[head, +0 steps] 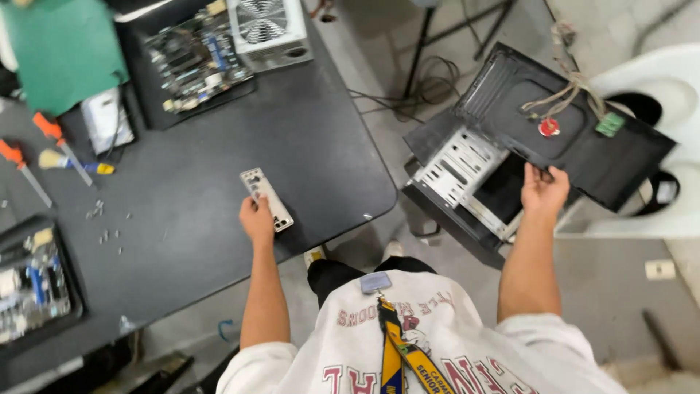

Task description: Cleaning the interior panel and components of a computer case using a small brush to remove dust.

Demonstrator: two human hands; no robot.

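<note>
My left hand (257,218) rests on the black table (321,146), its fingers on the near end of a thin silver port plate (265,197) that lies flat there. My right hand (544,191) reaches to the right of the table and grips the edge of a black computer case panel (569,124), which is swung out from the case. The metal frame of the case (461,169) stands on the floor below it. Loose wires with a red button (549,127) and a small green board (609,124) hang on the panel.
On the table are a motherboard (195,60), a power supply with a fan grille (266,29), a green mat (65,51), two orange-handled screwdrivers (51,131), a small brush (73,163), scattered screws (106,230) and another board (33,288). A white chair (656,80) stands at right, cables on the floor.
</note>
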